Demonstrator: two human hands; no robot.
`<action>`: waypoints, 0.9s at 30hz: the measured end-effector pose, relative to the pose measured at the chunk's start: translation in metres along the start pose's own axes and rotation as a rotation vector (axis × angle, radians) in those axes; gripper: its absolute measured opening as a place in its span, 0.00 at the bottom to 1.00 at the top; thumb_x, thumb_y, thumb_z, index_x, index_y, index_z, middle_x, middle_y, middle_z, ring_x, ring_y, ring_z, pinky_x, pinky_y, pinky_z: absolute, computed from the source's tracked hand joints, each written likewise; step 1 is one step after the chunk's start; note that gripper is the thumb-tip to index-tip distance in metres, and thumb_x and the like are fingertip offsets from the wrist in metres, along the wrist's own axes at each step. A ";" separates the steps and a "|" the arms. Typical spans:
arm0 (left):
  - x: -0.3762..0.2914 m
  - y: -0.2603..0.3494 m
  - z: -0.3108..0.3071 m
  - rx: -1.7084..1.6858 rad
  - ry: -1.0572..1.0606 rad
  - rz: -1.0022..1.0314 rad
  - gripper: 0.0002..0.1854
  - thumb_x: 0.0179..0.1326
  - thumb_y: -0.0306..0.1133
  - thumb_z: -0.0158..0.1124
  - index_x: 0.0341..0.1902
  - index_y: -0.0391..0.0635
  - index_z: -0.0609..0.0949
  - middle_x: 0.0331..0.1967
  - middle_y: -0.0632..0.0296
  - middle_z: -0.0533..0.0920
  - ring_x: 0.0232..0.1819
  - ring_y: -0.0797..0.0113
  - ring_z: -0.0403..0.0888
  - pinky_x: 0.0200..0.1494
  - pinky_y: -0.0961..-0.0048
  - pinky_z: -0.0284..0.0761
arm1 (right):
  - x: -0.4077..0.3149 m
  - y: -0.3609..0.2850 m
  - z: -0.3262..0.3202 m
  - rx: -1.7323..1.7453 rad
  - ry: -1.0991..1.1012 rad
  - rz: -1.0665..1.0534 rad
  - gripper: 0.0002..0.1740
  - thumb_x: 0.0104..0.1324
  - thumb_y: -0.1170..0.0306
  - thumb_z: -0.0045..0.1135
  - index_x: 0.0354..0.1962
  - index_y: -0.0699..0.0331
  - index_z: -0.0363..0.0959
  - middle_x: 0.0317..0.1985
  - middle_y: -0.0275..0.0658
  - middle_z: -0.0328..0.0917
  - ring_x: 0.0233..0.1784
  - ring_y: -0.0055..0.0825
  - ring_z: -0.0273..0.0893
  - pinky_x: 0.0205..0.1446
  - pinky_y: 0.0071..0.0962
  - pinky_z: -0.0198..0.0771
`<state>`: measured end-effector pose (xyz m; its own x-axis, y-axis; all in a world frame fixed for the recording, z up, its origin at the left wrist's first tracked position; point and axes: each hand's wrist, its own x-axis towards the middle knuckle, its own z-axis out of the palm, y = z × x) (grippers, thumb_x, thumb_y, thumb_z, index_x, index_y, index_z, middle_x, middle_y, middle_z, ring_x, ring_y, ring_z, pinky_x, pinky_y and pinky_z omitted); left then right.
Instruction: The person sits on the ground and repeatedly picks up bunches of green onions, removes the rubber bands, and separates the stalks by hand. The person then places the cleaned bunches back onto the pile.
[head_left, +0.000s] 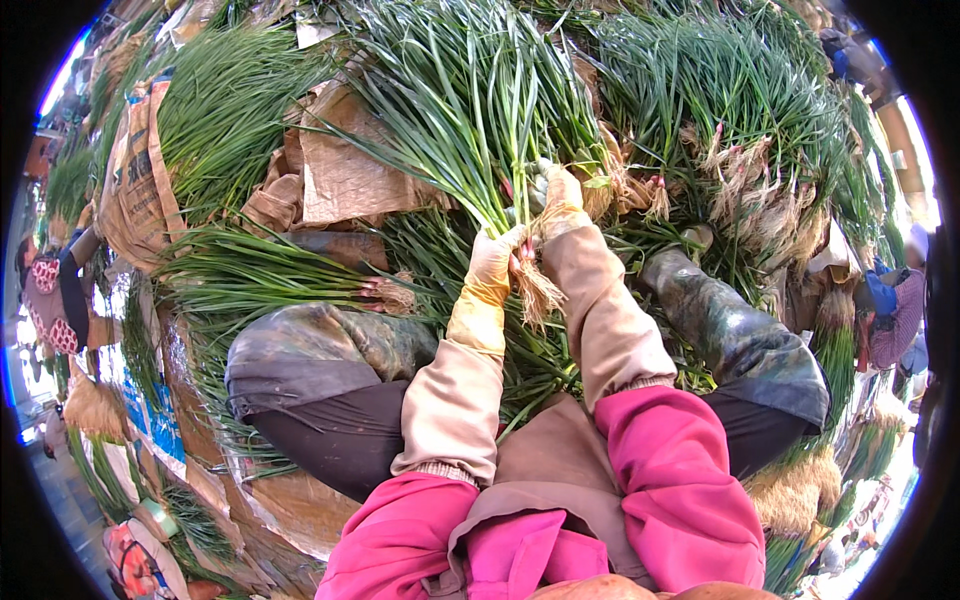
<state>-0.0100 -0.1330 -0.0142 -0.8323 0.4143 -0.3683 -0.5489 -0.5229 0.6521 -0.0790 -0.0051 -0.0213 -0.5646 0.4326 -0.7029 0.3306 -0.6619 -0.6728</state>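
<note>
My left hand (491, 255), in a yellowed glove, is closed around the lower stems of a bunch of young garlic plants (480, 142). Their long green leaves fan out away from me. Below the fist hang pinkish stem bases and pale, stringy roots (538, 292). Just right of it and a little farther out, my right hand (559, 199), also gloved, is at the stems. Its grey-green fingertips reach the stalks, but how firmly they hold is partly hidden. Another bunch with reddish bases (300, 270) lies to the left, above my knee.
Piles of green plants stand at the left (232, 112) and right (720, 82), the right one with roots (757, 195) towards me. Brown woven sacking (352, 165) and a printed sack (135, 180) lie at the left. My bent legs in camouflage boots (735, 337) flank the work. Other people (56, 300) are at the sides.
</note>
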 end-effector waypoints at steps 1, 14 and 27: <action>-0.001 0.003 0.006 -0.005 -0.004 -0.015 0.09 0.58 0.28 0.59 0.40 0.38 0.76 0.19 0.61 0.76 0.15 0.74 0.71 0.17 0.81 0.66 | 0.001 -0.003 -0.002 0.051 0.035 -0.004 0.08 0.61 0.64 0.54 0.31 0.59 0.72 0.18 0.32 0.71 0.15 0.24 0.67 0.17 0.26 0.67; -0.006 0.014 -0.003 -0.130 0.051 -0.148 0.09 0.60 0.29 0.56 0.40 0.35 0.78 0.21 0.60 0.78 0.16 0.75 0.70 0.17 0.83 0.65 | -0.043 0.022 -0.013 0.099 -0.310 0.143 0.12 0.61 0.59 0.54 0.33 0.59 0.73 0.17 0.33 0.69 0.12 0.25 0.63 0.11 0.25 0.59; 0.002 -0.017 0.018 -0.095 0.270 0.072 0.13 0.52 0.26 0.64 0.42 0.37 0.77 0.18 0.63 0.78 0.13 0.74 0.71 0.15 0.84 0.65 | -0.050 -0.021 0.006 -0.472 -0.336 -0.450 0.11 0.59 0.66 0.58 0.37 0.61 0.73 0.16 0.31 0.70 0.18 0.29 0.70 0.15 0.25 0.62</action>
<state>-0.0014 -0.1095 -0.0139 -0.8531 0.1673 -0.4942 -0.4816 -0.6168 0.6226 -0.0623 -0.0169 0.0294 -0.8988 0.3391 -0.2778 0.2601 -0.0975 -0.9606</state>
